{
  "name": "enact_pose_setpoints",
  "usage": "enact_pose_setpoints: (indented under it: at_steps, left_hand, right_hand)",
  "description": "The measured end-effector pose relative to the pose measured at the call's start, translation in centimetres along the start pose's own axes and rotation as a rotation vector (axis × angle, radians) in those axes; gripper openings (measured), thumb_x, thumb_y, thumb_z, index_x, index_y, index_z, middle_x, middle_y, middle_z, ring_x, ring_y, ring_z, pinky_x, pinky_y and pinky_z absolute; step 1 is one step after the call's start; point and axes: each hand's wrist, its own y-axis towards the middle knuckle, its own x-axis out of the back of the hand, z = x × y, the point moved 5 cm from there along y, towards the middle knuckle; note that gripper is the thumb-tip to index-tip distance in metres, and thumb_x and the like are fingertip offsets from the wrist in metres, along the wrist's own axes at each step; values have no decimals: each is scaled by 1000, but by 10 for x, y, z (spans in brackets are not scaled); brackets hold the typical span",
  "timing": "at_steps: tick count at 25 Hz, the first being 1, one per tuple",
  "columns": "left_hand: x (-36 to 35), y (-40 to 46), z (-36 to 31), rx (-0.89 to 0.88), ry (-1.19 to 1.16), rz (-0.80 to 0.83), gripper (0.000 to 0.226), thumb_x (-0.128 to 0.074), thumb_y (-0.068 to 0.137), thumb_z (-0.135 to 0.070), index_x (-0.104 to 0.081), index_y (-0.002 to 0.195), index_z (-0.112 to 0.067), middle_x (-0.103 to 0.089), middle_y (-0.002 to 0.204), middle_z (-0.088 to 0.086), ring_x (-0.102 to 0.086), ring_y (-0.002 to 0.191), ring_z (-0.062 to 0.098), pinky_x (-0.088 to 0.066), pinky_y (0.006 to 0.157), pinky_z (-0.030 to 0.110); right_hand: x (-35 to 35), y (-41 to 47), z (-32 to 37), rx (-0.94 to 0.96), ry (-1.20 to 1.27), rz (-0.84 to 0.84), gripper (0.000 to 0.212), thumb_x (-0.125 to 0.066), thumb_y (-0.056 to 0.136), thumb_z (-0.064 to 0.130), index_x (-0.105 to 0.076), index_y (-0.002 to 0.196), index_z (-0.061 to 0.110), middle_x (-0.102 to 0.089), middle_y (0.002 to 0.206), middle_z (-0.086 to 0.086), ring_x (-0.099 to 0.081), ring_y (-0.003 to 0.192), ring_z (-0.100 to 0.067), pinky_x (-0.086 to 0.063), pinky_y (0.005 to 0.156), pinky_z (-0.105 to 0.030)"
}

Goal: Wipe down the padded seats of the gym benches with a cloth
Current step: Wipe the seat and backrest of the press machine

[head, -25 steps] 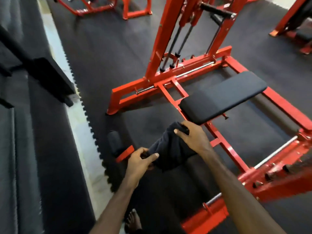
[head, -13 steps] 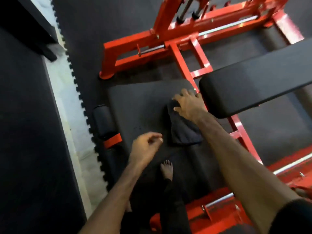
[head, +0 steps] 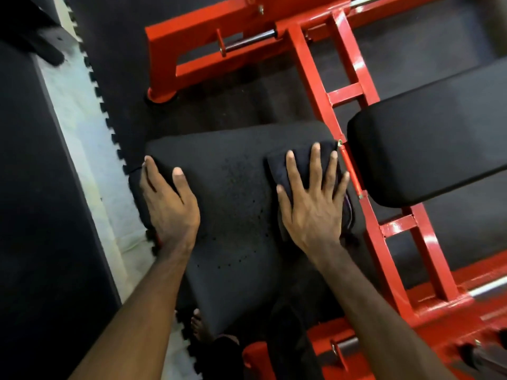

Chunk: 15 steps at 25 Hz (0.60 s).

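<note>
Flat, spread fingers of the right hand (head: 312,198) are pressed down on a dark folded cloth (head: 303,157), which is pinned against the far right corner of the near padded seat (head: 233,204); nothing is curled round it. That seat's left edge is steadied by the left hand (head: 167,204), whose fingers lie over the side and whose thumb rests on top. Whether this counts as a grip cannot be told for certain, though the fingers look fairly straight. Just beyond the cloth, across a red frame rail (head: 354,182), a second long pad (head: 428,144) is seen, with no cloth on it. A black rubber floor mat (head: 115,50) lies around the machine. Judged from this, wiping appears barely begun: most of the near seat is yet to be covered, and the long pad is left entirely.
</note>
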Motion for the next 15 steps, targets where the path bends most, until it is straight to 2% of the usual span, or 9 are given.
enact_pose_setpoints:
  at_steps: [3, 5, 10, 15]
  left_hand:
    - [0, 1, 6, 20, 21, -15, 70, -33, 114, -55, -23, 169, -14, -30, 172, 12, -33, 158, 26, -36, 126, 46]
    - [-1, 2, 4, 24, 27, 11, 71, -32, 114, -56, -20, 170, -15, -28, 174, 10, -29, 161, 25, -33, 128, 46]
    - [-2, 2, 2, 47, 15, 53, 71, -31, 114, -54, -16, 171, -15, -23, 177, 9, -21, 164, 23, -23, 131, 37]
    - [-5, 3, 7, 50, 5, 45, 70, -30, 114, -53, -14, 172, -16, -20, 178, 7, -18, 164, 20, -18, 131, 31]
  right_hand:
    - [4, 51, 8, 23, 9, -42, 66, -27, 112, 57, -12, 171, 31, 0, 178, -12, 3, 163, -42, -13, 126, -68]
    - [9, 52, 7, 36, 35, -62, 65, -28, 113, 54, -15, 171, 27, -3, 178, -13, 1, 164, -40, -13, 128, -64]
    - [8, -33, -7, 3, 26, -18, 63, -39, 113, 43, -25, 169, 18, -6, 177, -17, -5, 164, -40, -22, 127, -61]
    - [11, 74, 15, 2, 44, -75, 60, -33, 114, 47, -27, 168, 21, -15, 177, -15, -12, 163, -40, -19, 128, -60]
